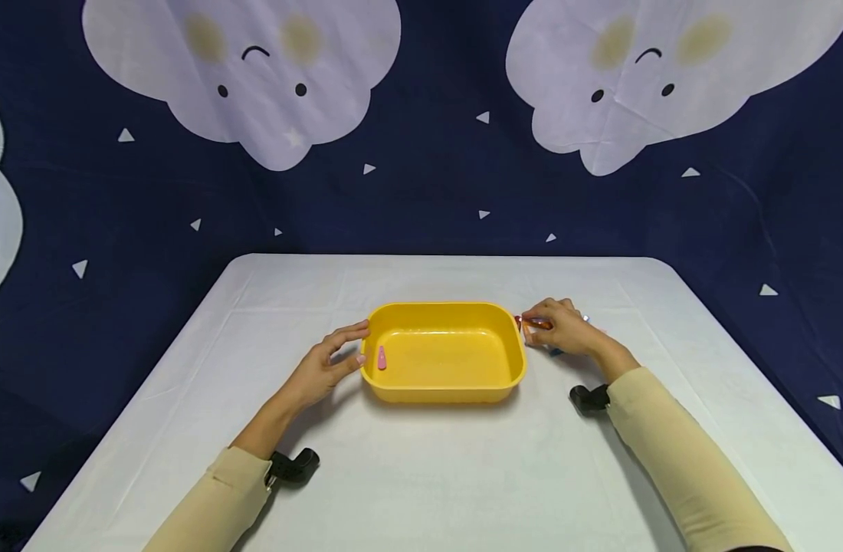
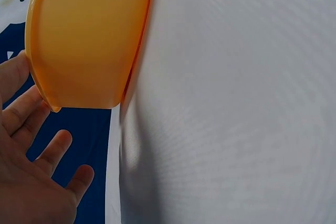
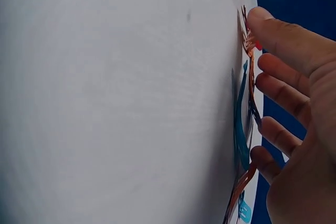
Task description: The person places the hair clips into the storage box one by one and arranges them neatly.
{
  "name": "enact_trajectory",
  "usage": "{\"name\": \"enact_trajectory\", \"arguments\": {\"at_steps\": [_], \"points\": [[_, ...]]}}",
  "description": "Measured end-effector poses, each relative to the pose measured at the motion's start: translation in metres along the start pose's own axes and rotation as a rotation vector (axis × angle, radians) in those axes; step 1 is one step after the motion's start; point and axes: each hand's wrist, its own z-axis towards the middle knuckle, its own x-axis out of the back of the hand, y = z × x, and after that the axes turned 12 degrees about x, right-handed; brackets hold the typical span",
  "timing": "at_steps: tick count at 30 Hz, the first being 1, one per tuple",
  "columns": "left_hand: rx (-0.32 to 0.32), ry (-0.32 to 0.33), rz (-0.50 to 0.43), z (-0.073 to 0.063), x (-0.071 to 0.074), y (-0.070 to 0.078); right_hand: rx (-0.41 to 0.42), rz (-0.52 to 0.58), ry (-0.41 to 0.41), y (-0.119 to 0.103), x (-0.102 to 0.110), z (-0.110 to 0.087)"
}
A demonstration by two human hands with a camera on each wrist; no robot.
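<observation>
A small pink hair clip (image 1: pixel 382 358) lies at the left end inside a yellow tub (image 1: pixel 435 395). My left hand (image 1: pixel 323 369) touches the tub's left rim with thumb and forefingers, its other fingers spread in the left wrist view. To the tub's right, my right hand (image 1: pixel 562 328) reaches over a group of small coloured pieces. Its fingertips are at an orange, coppery piece (image 3: pixel 250 51), close to the table. Beside that lies a teal piece (image 3: pixel 240 129), with another orange piece (image 3: pixel 240 190) nearer the wrist. The palm hides part of the group, and their exact kind is unclear.
A white cloth (image 1: pixel 421 468) covers the table. Behind it hangs a dark blue curtain (image 1: pixel 421 215) with clouds and small triangles. A black wrist camera (image 1: pixel 293 465) is on the left sleeve, another black camera (image 1: pixel 588 399) on the right.
</observation>
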Motion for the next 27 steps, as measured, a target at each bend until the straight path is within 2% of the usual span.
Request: {"name": "enact_trajectory", "arguments": {"at_steps": [27], "points": [[0.001,0.005,0.006,0.0000,-0.0005,-0.0001,0.044,-0.053,0.025,-0.0004,-0.0021,-0.0007]]}}
